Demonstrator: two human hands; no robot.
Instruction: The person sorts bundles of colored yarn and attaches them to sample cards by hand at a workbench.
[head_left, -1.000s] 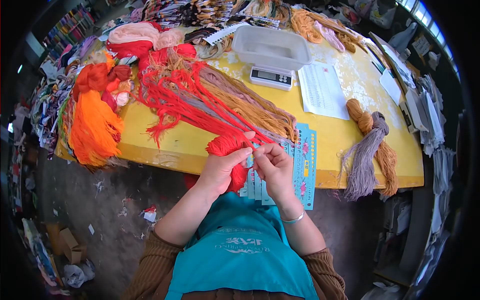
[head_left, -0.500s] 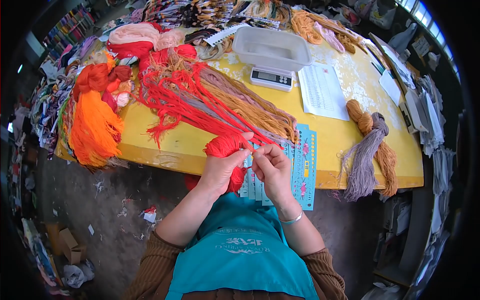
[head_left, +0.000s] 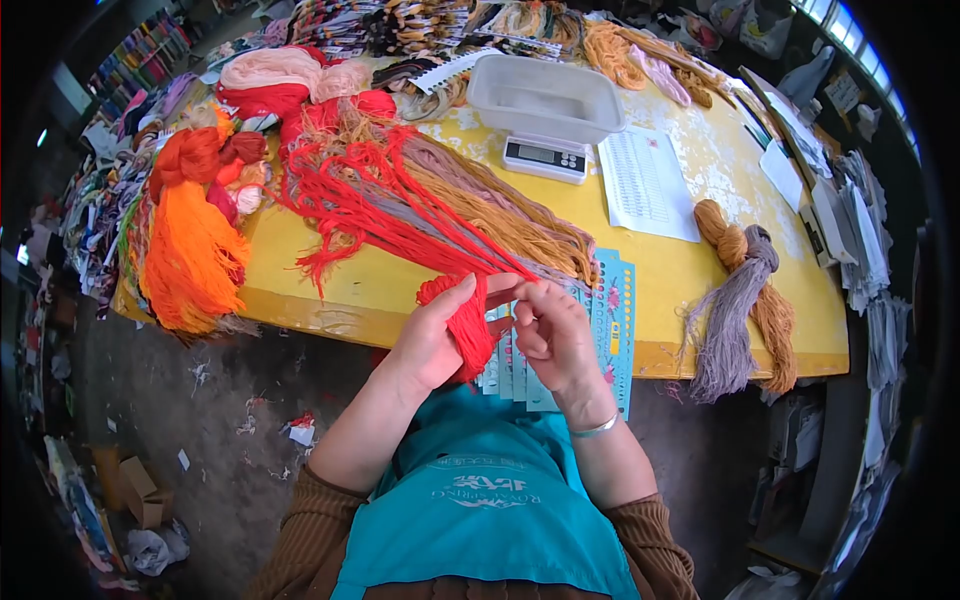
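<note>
In the head view, the left hand (head_left: 425, 343) is closed around a red skein (head_left: 472, 328), which hangs from between thumb and fingers just off the near edge of the yellow worktop (head_left: 300, 300). The right hand (head_left: 562, 343) is beside it, fingers curled, thumb and forefinger raised close to the left fingertips; whether a thread is caught between them I cannot tell. A silvery bracelet (head_left: 595, 428) circles the right wrist.

Loose red strands (head_left: 400, 240) slope across the worktop from far left to the two hands, alongside ochre strands (head_left: 500, 225). Partly behind the right hand lie teal cards (head_left: 621, 340) with holes along their edges. To the far left is a bright orange bundle (head_left: 195, 260), with a pale pink bundle (head_left: 265, 70) farther back.

Beyond the hands, a digital scale (head_left: 545, 158) stands against a translucent tub (head_left: 545, 122), and a printed sheet (head_left: 648, 185) lies to their right. At the right, a grey bundle (head_left: 733, 325) and a tan bundle (head_left: 775, 325) hang over the near edge.
</note>
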